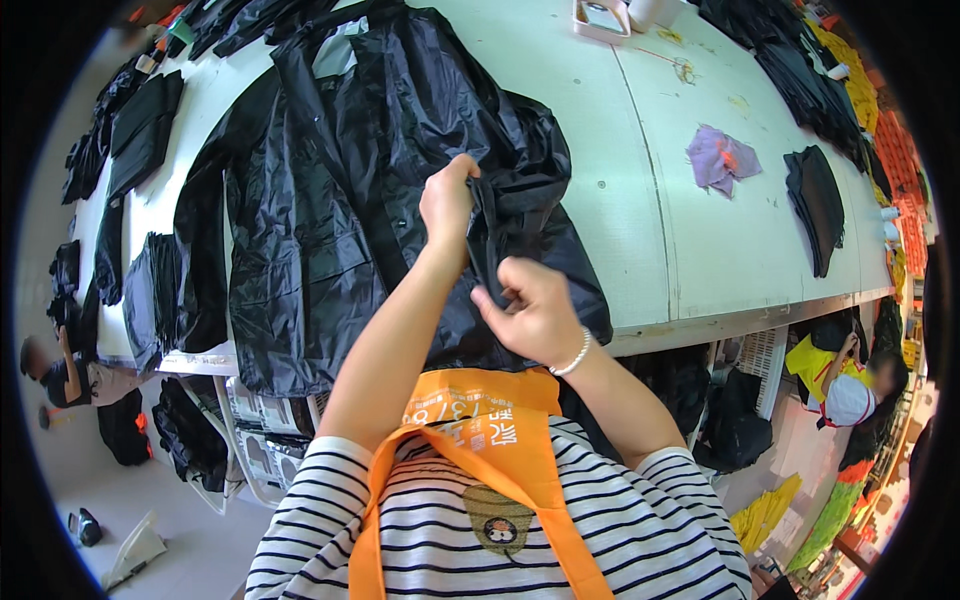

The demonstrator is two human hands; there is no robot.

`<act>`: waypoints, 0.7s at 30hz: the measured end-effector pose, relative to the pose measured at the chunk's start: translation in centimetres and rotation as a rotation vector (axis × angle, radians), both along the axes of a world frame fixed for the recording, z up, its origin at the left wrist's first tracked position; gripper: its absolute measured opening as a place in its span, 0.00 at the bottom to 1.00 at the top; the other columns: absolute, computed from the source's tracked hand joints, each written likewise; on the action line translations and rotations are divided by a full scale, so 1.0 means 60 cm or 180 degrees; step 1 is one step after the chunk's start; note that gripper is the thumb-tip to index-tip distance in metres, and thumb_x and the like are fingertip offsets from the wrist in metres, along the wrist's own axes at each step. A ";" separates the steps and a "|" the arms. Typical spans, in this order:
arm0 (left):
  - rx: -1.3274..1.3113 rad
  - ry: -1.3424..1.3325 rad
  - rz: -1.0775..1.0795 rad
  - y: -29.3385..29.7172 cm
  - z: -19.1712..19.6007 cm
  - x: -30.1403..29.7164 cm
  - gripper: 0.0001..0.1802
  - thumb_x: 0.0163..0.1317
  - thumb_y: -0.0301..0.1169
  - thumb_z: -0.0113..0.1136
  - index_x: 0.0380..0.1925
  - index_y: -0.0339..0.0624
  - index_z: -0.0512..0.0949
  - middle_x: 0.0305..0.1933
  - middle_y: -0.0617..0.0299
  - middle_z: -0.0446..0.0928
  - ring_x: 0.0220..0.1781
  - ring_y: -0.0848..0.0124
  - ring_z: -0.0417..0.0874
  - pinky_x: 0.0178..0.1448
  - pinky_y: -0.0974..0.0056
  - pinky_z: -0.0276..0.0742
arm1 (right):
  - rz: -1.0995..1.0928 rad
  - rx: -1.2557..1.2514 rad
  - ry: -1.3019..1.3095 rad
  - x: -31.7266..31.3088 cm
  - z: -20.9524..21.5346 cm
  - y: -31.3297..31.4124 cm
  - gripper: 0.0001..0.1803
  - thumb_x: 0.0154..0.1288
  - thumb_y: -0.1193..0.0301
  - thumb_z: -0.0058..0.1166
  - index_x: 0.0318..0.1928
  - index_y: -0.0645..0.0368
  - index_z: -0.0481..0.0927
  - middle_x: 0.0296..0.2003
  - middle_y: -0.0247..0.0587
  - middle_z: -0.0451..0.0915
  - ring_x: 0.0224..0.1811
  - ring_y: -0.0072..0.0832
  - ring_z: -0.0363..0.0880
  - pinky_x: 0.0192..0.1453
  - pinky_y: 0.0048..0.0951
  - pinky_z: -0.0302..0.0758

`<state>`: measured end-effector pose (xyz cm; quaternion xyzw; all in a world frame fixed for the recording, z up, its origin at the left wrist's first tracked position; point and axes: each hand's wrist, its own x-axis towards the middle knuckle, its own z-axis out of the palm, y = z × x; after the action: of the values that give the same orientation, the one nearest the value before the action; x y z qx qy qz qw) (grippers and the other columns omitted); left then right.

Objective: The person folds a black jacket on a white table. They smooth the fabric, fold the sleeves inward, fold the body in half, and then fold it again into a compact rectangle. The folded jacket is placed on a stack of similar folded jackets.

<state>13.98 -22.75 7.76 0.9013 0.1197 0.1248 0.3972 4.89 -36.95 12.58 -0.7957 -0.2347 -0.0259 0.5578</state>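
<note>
A shiny black jacket (305,265) lies spread on the pale table, its hem at the near edge and its collar toward the far side. My left hand (447,205) is closed on a fold of the jacket's right-side sleeve (520,195), which is bunched up over the body. Just nearer to me, my right hand (537,308), wearing a beaded white bracelet (573,354), has its fingers curled round the lower end of that same sleeve. Slight blur and the curled fingers hide exactly how the cloth sits in it.
On the pale table (640,240) lie a purple cloth (720,158), a folded black piece (815,208) and a pink tray (601,18). Dark garment stacks (148,130) line the left. Another person (838,380) is at the right, one more (75,375) at the left.
</note>
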 end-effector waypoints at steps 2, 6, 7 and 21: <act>-0.0509 -0.0076 -0.0024 0.002 0.001 -0.015 0.05 0.46 0.20 0.56 0.27 0.34 0.76 0.23 0.43 0.75 0.28 0.51 0.80 0.34 0.57 0.72 | 0.0096 0.0498 0.0558 -0.005 -0.006 0.004 0.19 0.49 0.77 0.68 0.23 0.59 0.66 0.17 0.36 0.63 0.19 0.20 0.62 0.21 0.23 0.62; -0.1619 -0.0083 -0.1107 -0.033 0.047 -0.092 0.17 0.43 0.27 0.69 0.32 0.33 0.74 0.30 0.54 0.77 0.31 0.71 0.74 0.36 0.63 0.73 | -0.1688 0.0154 -0.0371 0.057 -0.042 -0.056 0.09 0.51 0.83 0.54 0.25 0.61 0.68 0.16 0.36 0.65 0.20 0.20 0.64 0.25 0.25 0.67; -0.1922 0.0459 -0.1516 -0.050 0.057 -0.117 0.15 0.46 0.24 0.70 0.30 0.36 0.71 0.29 0.71 0.70 0.32 0.80 0.71 0.37 0.71 0.71 | -0.2043 0.0438 -0.0279 0.091 -0.074 -0.092 0.09 0.51 0.85 0.52 0.24 0.61 0.67 0.17 0.32 0.65 0.21 0.18 0.62 0.26 0.23 0.65; -0.1755 -0.0574 -0.0520 -0.002 0.096 -0.087 0.08 0.58 0.18 0.55 0.32 0.41 0.68 0.25 0.70 0.68 0.26 0.82 0.64 0.26 0.73 0.60 | 0.0861 0.1407 0.1579 -0.008 0.052 -0.123 0.10 0.58 0.80 0.61 0.41 0.67 0.77 0.36 0.33 0.75 0.37 0.17 0.69 0.41 0.19 0.66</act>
<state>8.76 -22.84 13.53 0.7513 0.0405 0.1348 0.6447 4.41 -44.31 15.69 -0.5996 -0.1840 0.1919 0.7548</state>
